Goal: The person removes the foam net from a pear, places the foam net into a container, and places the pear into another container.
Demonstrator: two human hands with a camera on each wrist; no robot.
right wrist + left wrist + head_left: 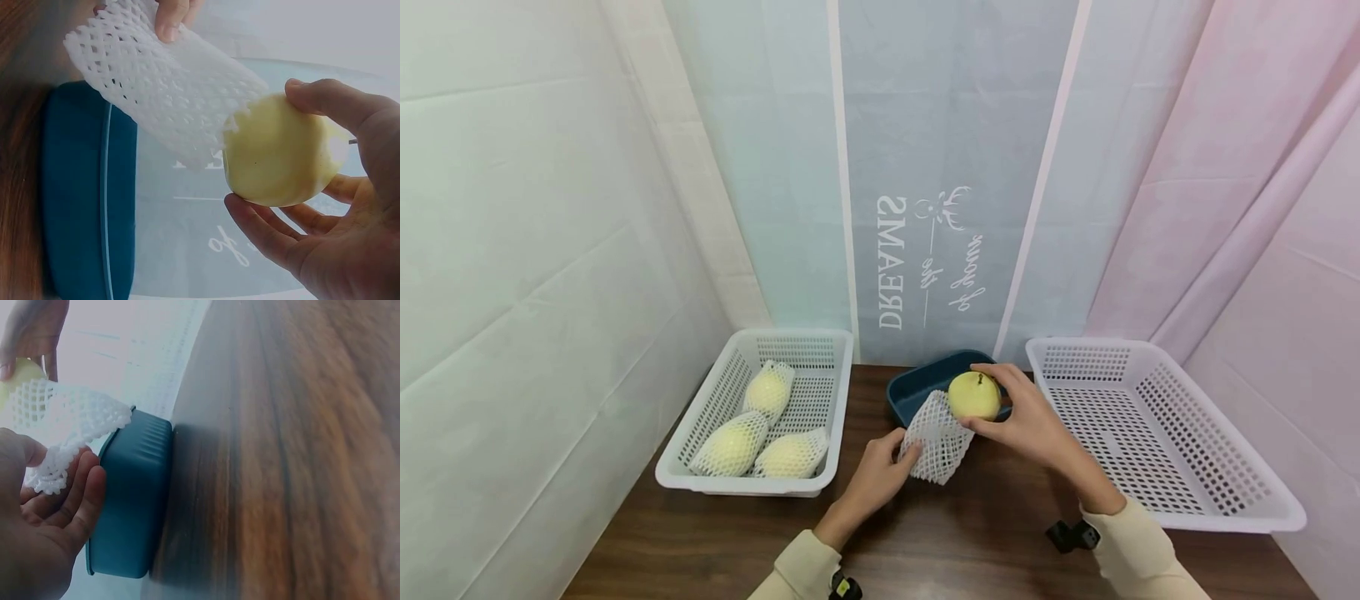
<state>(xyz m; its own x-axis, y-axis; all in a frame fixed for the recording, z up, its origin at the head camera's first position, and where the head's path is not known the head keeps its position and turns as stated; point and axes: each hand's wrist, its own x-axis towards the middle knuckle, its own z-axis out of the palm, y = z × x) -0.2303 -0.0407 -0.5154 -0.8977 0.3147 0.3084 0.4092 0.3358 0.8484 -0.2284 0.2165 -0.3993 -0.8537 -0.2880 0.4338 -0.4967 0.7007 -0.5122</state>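
A pale yellow pear (973,397) is gripped between the thumb and fingers of the right hand (1030,425), held up over the right part of a dark blue tray (917,385). A white foam net (936,446) is pinched by the left hand (876,471) between thumb and fingers; in the right wrist view, the pear's end opposite the stem is overlapped by the net's edge. The tray is set on the wooden tabletop (970,542) between two white plastic baskets. In the left basket (816,392), three net-covered fruits (730,450) are held; the right basket (1150,442) is placed beyond the right hand.
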